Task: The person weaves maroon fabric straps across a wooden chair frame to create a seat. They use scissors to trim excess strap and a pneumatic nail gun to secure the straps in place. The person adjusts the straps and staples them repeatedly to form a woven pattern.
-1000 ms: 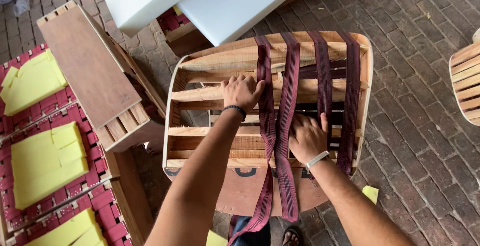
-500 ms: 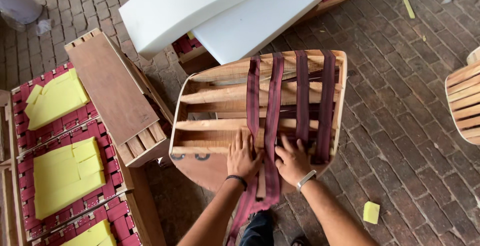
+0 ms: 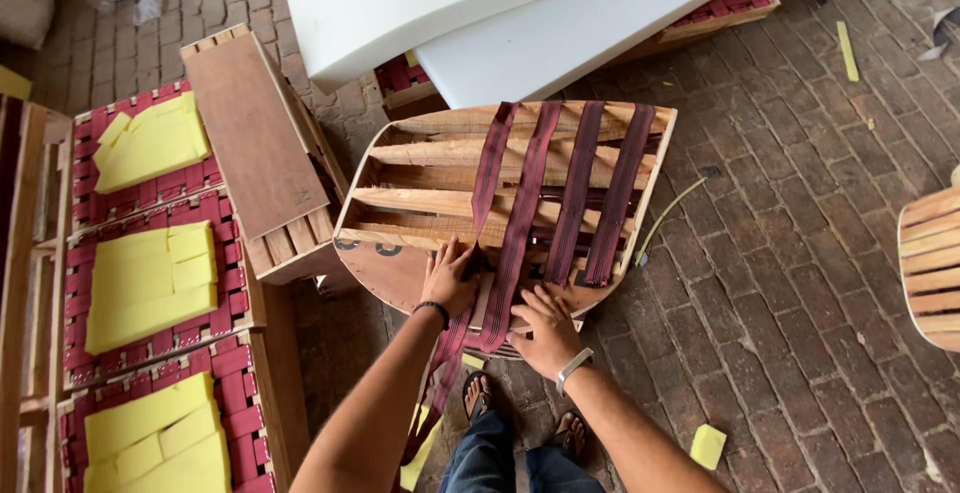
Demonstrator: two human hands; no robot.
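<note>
A curved wooden seat frame (image 3: 400, 168) lies tilted on the brick floor in front of me. Several dark red webbing straps (image 3: 575, 193) run across its slats. My left hand (image 3: 450, 278) presses on the frame's near edge beside the leftmost strap (image 3: 492, 168). My right hand (image 3: 545, 328) lies flat on the near edge, next to the second strap (image 3: 515, 253), fingers spread. The loose ends of the straps hang down past the edge toward my legs. Neither hand visibly grips a strap.
Two white foam slabs (image 3: 500, 3) lean behind the frame. A wooden crate-like piece (image 3: 250, 143) stands at the left. Red-webbed frames with yellow foam pieces (image 3: 150, 283) fill the far left. Another slatted wooden piece (image 3: 930, 263) sits at the right edge. A yellow foam scrap (image 3: 707, 445) lies near my feet.
My hands have slid from the middle slats down to the frame's near edge. The view has drawn back, so the frame looks farther away.
</note>
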